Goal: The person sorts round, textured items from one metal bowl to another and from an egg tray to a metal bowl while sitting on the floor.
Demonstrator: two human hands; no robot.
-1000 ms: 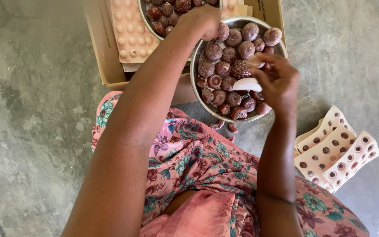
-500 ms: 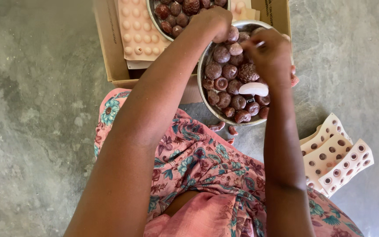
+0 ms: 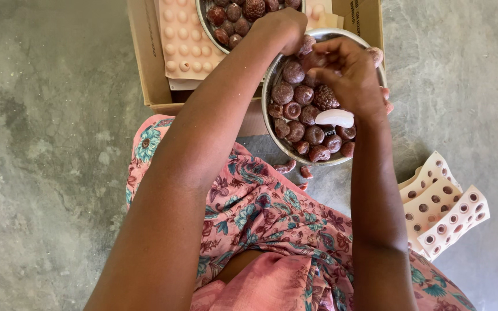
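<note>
Upper middle of frame: left hand [image 3: 280,29] fisted at the far rim of the steel bowl [image 3: 267,95], grip curled together, contents hidden. Right hand [image 3: 350,72] over the brown round pieces [image 3: 304,112], fingers pinched on one. White oval piece [image 3: 334,118] lies among them. Perforated trays [image 3: 442,207] lower right on the floor.

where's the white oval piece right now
The white oval piece lies in the steel bowl, on the brown round pieces, just below the right hand in the upper middle of the head view.
</note>
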